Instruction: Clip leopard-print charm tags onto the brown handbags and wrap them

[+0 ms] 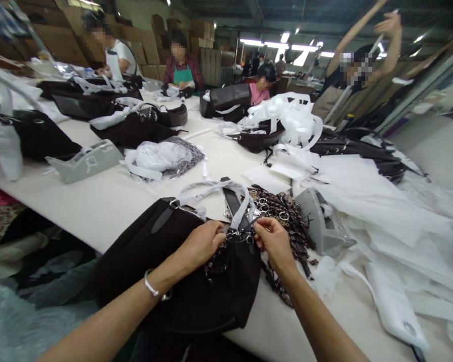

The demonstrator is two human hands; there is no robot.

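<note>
A black handbag (226,296) lies tilted at the near table edge, its two handles (245,201) wrapped in white film. My left hand (206,244) is closed in a pinch by the metal rings at the handle's base. From beneath its fingers a dark braided strap (216,264) hangs over the bag's side. My right hand (275,244) pinches a thin black strap (252,223) on the other side of these rings. What lies between the left fingertips is partly hidden. Just past the right hand is a heap of braided straps (287,216) with metal rings.
Grey plastic holders (319,221) (86,161) stand on the table (79,206). White sheets (362,201) cover the right side. A plastic-wrapped bundle (162,158) and more dark bags (136,123) lie farther back. Several people work around the table; one at right has raised arms.
</note>
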